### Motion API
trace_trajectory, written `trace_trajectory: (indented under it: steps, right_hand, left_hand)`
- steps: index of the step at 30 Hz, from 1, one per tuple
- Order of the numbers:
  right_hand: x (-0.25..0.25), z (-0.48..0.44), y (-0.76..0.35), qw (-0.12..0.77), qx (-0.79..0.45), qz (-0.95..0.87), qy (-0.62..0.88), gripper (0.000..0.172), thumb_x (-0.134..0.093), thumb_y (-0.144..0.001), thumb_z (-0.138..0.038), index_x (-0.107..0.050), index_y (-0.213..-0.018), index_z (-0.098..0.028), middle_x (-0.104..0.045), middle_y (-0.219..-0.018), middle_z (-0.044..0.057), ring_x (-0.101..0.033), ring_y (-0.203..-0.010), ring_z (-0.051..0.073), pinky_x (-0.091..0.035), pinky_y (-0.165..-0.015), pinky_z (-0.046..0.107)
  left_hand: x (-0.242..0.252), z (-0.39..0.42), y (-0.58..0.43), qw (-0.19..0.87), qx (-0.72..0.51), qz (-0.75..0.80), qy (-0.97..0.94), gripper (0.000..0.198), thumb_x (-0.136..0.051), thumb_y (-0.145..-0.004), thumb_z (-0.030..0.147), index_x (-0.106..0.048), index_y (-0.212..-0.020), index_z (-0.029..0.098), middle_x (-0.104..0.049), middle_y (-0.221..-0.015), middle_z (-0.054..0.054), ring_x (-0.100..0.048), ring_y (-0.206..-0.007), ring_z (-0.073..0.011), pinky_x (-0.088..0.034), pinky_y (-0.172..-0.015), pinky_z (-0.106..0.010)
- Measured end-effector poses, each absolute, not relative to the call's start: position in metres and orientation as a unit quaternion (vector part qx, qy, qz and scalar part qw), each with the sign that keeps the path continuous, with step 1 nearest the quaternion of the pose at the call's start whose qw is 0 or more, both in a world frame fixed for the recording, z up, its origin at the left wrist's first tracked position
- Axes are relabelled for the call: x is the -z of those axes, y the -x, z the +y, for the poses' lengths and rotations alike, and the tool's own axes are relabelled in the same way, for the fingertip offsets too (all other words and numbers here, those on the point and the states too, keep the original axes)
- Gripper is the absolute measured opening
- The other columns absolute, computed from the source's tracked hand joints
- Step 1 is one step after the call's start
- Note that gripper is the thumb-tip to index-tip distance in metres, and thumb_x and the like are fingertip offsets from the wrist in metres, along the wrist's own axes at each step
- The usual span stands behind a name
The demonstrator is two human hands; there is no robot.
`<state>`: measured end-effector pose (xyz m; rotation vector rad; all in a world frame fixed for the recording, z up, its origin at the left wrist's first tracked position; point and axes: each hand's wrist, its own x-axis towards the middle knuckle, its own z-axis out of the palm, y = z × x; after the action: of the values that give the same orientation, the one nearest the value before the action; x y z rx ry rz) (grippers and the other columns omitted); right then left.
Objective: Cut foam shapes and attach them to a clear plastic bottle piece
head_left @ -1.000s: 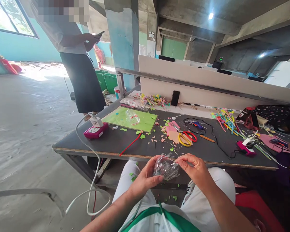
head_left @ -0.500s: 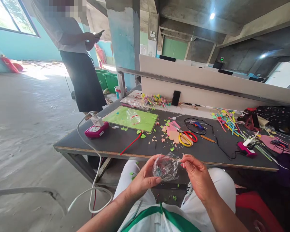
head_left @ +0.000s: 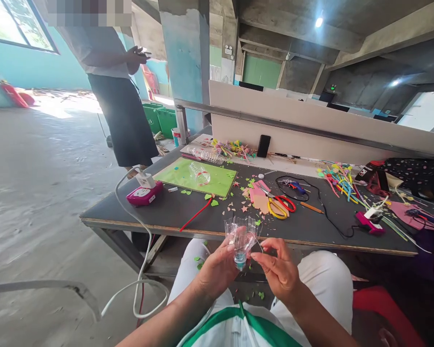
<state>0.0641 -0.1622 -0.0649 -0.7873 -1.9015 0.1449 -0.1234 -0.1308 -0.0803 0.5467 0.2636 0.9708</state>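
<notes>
My left hand (head_left: 217, 270) is wrapped round the neck end of a cut clear plastic bottle (head_left: 239, 241), tilted with its strip-cut rim up and its bluish neck down. At the bottle's right side my right hand (head_left: 278, 267) has its fingers closed on one thin clear strip that bends outward from the rim. Beyond both hands, on the dark table (head_left: 202, 219), are scissors (head_left: 277, 205) with red and yellow handles on pink paper, and a red pipe cleaner (head_left: 196, 214). Another clear bottle piece (head_left: 200, 174) lies on a green board (head_left: 169, 173).
A magenta power block (head_left: 143, 193) with a white cable sits at the table's left end. Blue glue gun (head_left: 297, 188), black cord, colourful stems (head_left: 342, 183) and paper scraps cover the right side. A person (head_left: 112, 86) stands at left; another person's arm shows at the right edge.
My left hand has tipped the cut bottle from rim facing me to rim up, neck down. My right hand has moved slightly down and left along its side.
</notes>
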Motion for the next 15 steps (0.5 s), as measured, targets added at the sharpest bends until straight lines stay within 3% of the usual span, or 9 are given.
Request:
trace_trajectory:
  steps: [3,6,10,13,15]
  right_hand:
    - [0.069,-0.165,-0.065,0.475,-0.079,-0.82,0.31,0.06,-0.052,-0.084,0.003,-0.056,-0.133,-0.032,-0.053,-0.112,0.009,-0.056,-0.103,0.022,-0.051,-0.088,0.039]
    - [0.068,-0.167,-0.067,0.488,-0.175,-0.795,0.314,0.05,-0.049,-0.088,-0.005,-0.06,-0.129,-0.031,-0.054,-0.119,0.009,-0.056,-0.107,0.023,-0.05,-0.09,0.039]
    - [0.057,-0.143,-0.074,0.61,-0.334,-0.626,0.352,0.025,-0.051,-0.092,-0.025,-0.072,-0.107,-0.029,-0.061,-0.112,0.006,-0.057,-0.1,0.023,-0.047,-0.09,0.038]
    - [0.039,-0.099,-0.084,0.688,-0.413,-0.484,0.349,0.018,-0.058,-0.089,-0.032,-0.072,-0.101,-0.028,-0.064,-0.096,0.003,-0.057,-0.087,0.018,-0.046,-0.085,0.033]
    - [0.022,-0.066,-0.092,0.693,-0.46,-0.445,0.332,0.02,-0.063,-0.087,-0.036,-0.07,-0.104,-0.028,-0.065,-0.102,0.002,-0.058,-0.091,0.018,-0.045,-0.083,0.03]
  left_hand:
    - [0.078,-0.131,0.125,0.845,-0.457,0.133,-0.245,0.054,-0.063,-0.081,0.029,-0.052,-0.134,0.022,-0.059,-0.133,-0.01,-0.064,-0.094,-0.0178,-0.048,-0.082,-0.029]
    - [0.074,-0.123,0.125,0.818,-0.474,0.137,-0.297,0.052,-0.065,-0.08,0.027,-0.055,-0.131,0.023,-0.06,-0.131,-0.009,-0.064,-0.089,-0.0165,-0.048,-0.079,-0.028]
    - [0.059,-0.092,0.114,0.745,-0.52,0.117,-0.401,0.054,-0.073,-0.072,0.023,-0.058,-0.125,0.021,-0.064,-0.123,-0.01,-0.059,-0.109,-0.0228,-0.045,-0.091,-0.032]
    - [0.036,-0.053,0.097,0.716,-0.534,0.099,-0.438,0.055,-0.074,-0.071,0.022,-0.059,-0.123,0.021,-0.065,-0.122,-0.01,-0.059,-0.11,-0.0241,-0.044,-0.093,-0.034]
    - [0.018,-0.024,0.083,0.72,-0.528,0.08,-0.444,0.053,-0.073,-0.072,0.022,-0.058,-0.123,0.021,-0.064,-0.125,-0.01,-0.059,-0.11,-0.0242,-0.044,-0.092,-0.035]
